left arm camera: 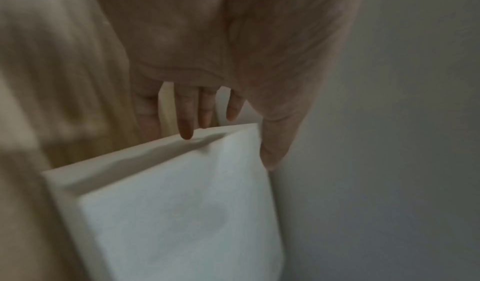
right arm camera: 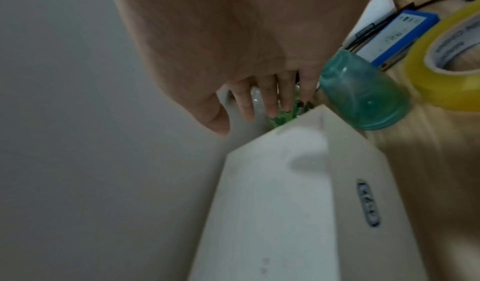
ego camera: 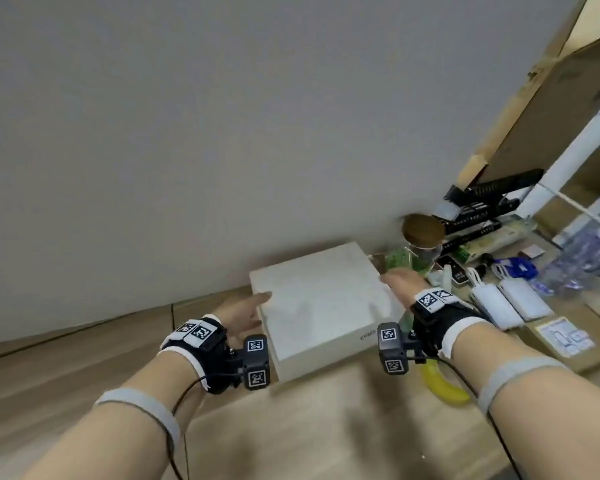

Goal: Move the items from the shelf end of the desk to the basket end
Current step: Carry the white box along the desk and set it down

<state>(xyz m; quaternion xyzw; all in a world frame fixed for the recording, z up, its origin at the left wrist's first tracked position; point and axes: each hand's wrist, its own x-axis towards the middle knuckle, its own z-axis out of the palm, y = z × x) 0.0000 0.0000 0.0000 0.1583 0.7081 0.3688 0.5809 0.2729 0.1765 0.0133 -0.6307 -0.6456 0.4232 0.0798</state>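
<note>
A flat white box lies on the wooden desk close to the wall. My left hand is at its left side with straight fingers. In the left wrist view one fingertip touches the edge of the box and the thumb reaches past its corner. My right hand is at the box's right far corner, also open. In the right wrist view its fingers stretch beyond the corner of the box, apart from it. Neither hand grips anything.
A banana lies under my right wrist. Right of the box stand a cork-lidded jar, a teal bottle, a yellow tape roll, white power banks, a black rack and a clear plastic bottle.
</note>
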